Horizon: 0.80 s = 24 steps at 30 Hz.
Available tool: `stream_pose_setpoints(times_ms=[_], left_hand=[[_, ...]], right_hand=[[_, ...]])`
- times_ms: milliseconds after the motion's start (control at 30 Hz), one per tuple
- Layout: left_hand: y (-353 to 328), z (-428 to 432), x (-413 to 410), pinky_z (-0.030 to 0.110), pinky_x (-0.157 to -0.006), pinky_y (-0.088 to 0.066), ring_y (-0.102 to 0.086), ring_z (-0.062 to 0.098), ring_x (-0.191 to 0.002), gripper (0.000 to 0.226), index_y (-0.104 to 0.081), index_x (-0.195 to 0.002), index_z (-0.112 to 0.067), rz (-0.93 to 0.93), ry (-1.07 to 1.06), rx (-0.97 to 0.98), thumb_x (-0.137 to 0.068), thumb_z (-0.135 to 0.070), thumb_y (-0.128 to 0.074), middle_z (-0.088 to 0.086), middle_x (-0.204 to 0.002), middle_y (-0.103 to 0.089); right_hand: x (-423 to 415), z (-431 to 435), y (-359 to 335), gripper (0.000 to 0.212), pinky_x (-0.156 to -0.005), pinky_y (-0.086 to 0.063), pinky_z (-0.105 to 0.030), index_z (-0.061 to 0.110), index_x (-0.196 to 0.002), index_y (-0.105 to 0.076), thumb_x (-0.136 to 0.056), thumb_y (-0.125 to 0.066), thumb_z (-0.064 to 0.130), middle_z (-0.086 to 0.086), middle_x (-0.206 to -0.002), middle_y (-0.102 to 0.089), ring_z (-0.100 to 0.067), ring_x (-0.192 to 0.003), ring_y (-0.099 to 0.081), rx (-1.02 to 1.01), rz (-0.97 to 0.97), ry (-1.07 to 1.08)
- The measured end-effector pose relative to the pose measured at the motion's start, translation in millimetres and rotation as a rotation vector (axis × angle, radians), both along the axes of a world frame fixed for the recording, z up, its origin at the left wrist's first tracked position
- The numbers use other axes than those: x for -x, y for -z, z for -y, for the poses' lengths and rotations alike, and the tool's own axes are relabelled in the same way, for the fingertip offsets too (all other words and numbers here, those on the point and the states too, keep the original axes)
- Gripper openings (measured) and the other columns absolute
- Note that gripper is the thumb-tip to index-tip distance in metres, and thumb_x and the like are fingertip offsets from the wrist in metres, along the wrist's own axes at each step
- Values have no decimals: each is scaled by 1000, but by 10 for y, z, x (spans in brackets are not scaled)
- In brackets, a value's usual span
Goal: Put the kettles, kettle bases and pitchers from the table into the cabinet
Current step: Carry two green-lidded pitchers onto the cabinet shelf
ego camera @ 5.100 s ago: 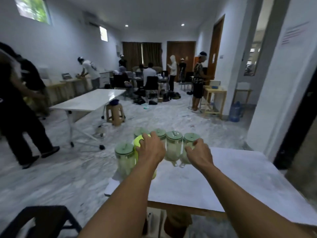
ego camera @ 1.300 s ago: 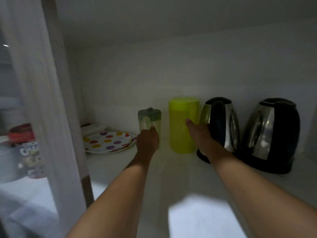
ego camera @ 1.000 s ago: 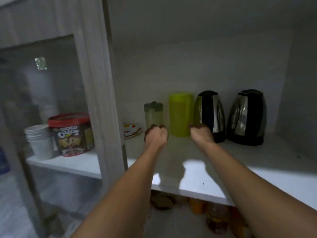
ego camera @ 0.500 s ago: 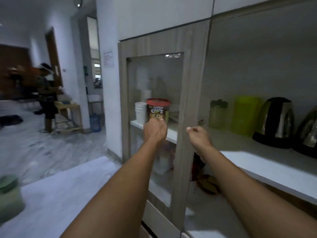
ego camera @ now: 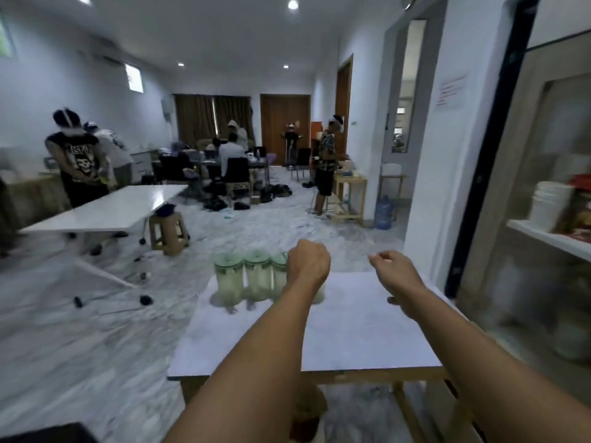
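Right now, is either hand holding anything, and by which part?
Nothing is held. The left hand is a bare fist in front of the green-lidded pitchers; the right hand hangs loosely curled over the table.

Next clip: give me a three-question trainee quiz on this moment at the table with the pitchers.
1. Where on the table do the pitchers stand?
A) along the far edge, towards its left corner
B) at the near edge
C) at the right edge
2. True or false: the right hand holds a pitcher.
3. Fill in: the pitchers' lids are ___ in colour.

Key: 1 A. 2 False: it holds nothing. 3 Green.
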<state>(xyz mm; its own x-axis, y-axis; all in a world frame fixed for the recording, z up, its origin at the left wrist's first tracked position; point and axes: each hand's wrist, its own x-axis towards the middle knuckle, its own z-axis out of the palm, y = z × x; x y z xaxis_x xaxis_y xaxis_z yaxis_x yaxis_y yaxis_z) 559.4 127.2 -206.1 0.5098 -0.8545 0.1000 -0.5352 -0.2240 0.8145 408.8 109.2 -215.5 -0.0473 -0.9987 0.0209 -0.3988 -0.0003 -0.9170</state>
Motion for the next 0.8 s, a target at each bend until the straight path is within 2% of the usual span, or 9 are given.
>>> stream_pose_setpoints(times_ms=[67,133,267,333,433,500,667,733,800], left_hand=[[57,-83,-558,35,-78,-42,-57,40,-111,43,-60,-116,4,21,-69,-4,-99,-29,-38,24,-122,-61],[121,-171,-1072,35,-80,-43,-57,40,-112,43,-60,-117,3,22,-140,-13,-99,-29,-38,24,-124,-61],[273,-213,-1870,33,-83,-46,-58,38,-115,38,-63,-116,1,11,-251,-79,-98,-24,-41,23,-125,-62],[400,-131,-2150,32,-81,-47,-60,37,-113,37,-64,-115,-1,-5,-273,-102,-97,-25,-42,21,-123,-64],[672,70,-2474,32,-76,-47,-61,37,-109,39,-64,-115,-3,-55,-289,-137,-95,-29,-44,19,-121,-65],[893,236,-2644,26,-65,-42,-63,35,-98,38,-64,-113,-3,-72,-282,-171,-95,-30,-44,18,-117,-66],[1378,926,-2974,23,-41,-32,-60,27,-70,38,-68,-105,0,-125,-255,-241,-91,-29,-47,18,-104,-70],[1569,1282,-3075,22,-47,-38,-60,27,-71,36,-69,-102,0,-175,-250,-276,-91,-29,-50,17,-103,-71],[1741,1614,-3127,26,-65,-45,-63,32,-86,36,-68,-106,-1,-249,-240,-314,-91,-30,-53,16,-107,-70]], right_hand=[[-581,-23,28,37,-100,-49,-49,14,-122,-60,-97,-51,39,-11,-129,-60,-36,-116,-56,13,26,-33],[-1111,-41,125,34,-97,-49,-46,15,-118,-62,-96,-52,39,-11,-126,-63,-36,-115,-57,16,31,-68],[-1897,5,417,30,-77,-45,-35,15,-111,-65,-93,-55,38,-10,-103,-63,-34,-99,-60,-46,12,-125],[-2169,125,570,25,-71,-39,-33,14,-92,-63,-93,-55,38,-8,-84,-56,-28,-81,-53,-78,9,-131],[-2500,397,791,39,-56,-31,-28,17,-60,-43,-93,-55,35,-4,-58,-44,-22,-57,-40,-104,-19,-115],[-2694,617,943,38,-54,-30,-28,17,-63,-43,-93,-55,36,-2,-59,-43,-20,-55,-38,-143,-32,-129],[-3143,1418,1361,28,-69,-40,-35,16,-73,-51,-93,-56,36,-4,-69,-50,-27,-73,-47,-233,-62,-134],[-3314,1798,1566,26,-71,-42,-36,11,-81,-56,-92,-57,35,-6,-71,-53,-28,-74,-50,-285,-81,-133],[-3468,2142,1772,31,-71,-42,-36,5,-94,-61,-90,-60,36,-9,-77,-55,-28,-74,-50,-341,-92,-135]])
